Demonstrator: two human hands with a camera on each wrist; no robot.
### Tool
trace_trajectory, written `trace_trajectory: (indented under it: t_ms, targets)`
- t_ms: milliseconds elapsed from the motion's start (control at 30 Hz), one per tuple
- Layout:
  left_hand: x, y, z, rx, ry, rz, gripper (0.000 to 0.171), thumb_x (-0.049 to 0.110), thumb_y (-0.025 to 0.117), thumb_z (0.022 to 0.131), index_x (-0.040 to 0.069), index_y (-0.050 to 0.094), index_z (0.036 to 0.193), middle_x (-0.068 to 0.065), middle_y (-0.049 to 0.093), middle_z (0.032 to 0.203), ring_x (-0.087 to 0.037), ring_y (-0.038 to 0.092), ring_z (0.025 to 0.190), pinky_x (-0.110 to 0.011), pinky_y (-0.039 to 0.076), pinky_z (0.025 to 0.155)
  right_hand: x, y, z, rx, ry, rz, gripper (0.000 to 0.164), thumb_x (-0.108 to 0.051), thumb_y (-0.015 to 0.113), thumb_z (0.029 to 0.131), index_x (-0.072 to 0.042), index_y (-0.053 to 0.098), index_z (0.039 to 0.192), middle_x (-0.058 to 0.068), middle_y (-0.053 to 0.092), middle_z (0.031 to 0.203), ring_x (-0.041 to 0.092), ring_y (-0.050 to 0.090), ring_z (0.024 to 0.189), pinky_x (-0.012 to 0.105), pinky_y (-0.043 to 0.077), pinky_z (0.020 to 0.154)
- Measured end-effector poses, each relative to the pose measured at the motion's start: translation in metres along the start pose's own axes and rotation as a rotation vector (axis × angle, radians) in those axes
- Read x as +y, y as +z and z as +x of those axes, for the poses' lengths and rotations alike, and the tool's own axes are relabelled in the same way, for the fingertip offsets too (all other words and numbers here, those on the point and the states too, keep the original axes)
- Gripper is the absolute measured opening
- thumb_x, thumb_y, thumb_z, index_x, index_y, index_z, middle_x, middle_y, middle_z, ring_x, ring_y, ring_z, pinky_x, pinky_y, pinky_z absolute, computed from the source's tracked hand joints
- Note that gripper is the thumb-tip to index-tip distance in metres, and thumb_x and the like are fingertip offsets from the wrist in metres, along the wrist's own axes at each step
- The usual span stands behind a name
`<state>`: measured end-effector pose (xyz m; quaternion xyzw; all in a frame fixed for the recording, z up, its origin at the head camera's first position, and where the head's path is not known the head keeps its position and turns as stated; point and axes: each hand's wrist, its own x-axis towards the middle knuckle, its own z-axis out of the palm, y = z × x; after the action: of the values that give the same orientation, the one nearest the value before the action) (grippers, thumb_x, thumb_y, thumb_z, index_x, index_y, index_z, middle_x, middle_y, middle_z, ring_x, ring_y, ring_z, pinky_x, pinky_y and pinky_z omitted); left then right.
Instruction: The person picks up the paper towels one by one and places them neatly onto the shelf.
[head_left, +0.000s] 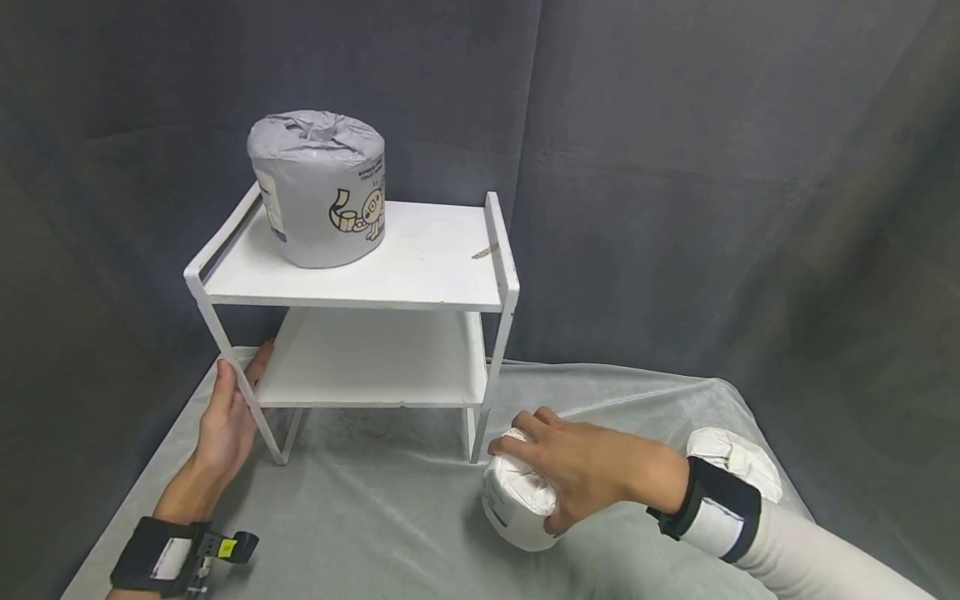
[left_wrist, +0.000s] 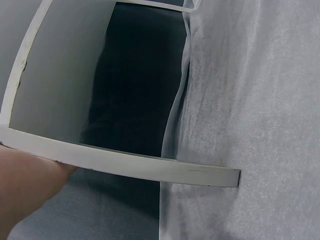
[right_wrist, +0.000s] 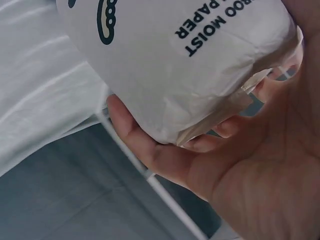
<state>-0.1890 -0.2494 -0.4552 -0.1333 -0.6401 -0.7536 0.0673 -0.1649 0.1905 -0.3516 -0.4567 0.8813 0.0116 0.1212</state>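
Observation:
A small white two-tier shelf rack [head_left: 427, 283] stands on the cloth-covered table. A large wrapped toilet roll [head_left: 322, 200] with a cartoon print sits upright on its top board, toward the left. My left hand [head_left: 228, 421] is at the rack's left side, its fingers extended against the frame beside the lower board; the front leg [left_wrist: 125, 165] partly hides it in the left wrist view. My right hand [head_left: 573, 467] grips a second wrapped toilet roll [head_left: 517, 500] from above, to the right of the rack. Printed lettering shows on this roll's wrapper in the right wrist view.
Another white wrapped roll [head_left: 735, 462] lies behind my right wrist, near the table's right side. Grey cloth [head_left: 360, 508] covers the table. A dark grey curtain [head_left: 675, 183] hangs behind and along both sides.

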Motion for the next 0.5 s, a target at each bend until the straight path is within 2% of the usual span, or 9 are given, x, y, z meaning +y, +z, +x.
trace_trajectory:
  t_ms: [267,500]
  targets:
    - [0.0,0.0,0.0,0.003,0.0,-0.009,0.066,0.061,0.011,0.111,0.041,-0.017,0.167,-0.016,-0.012,0.177,-0.037,-0.017,0.163,-0.067,-0.026,0.117,-0.02,-0.02,0.011,-0.027,-0.048,-0.024,0.097,-0.043,0.096,0.072,-0.029,0.044,0.153,-0.001,0.05,0.134,0.02,0.052,0.121,0.03,0.058,0.087]
    - [-0.001,-0.001,-0.001,-0.004,0.007,-0.015,0.068,0.06,0.011,0.111,0.035,-0.017,0.168,-0.016,-0.012,0.177,-0.036,-0.018,0.163,-0.066,-0.026,0.118,-0.035,-0.041,0.025,-0.04,-0.073,-0.036,0.097,-0.046,0.095,0.074,-0.031,0.043,0.154,-0.001,0.049,0.139,0.019,0.05,0.125,0.031,0.058,0.085]
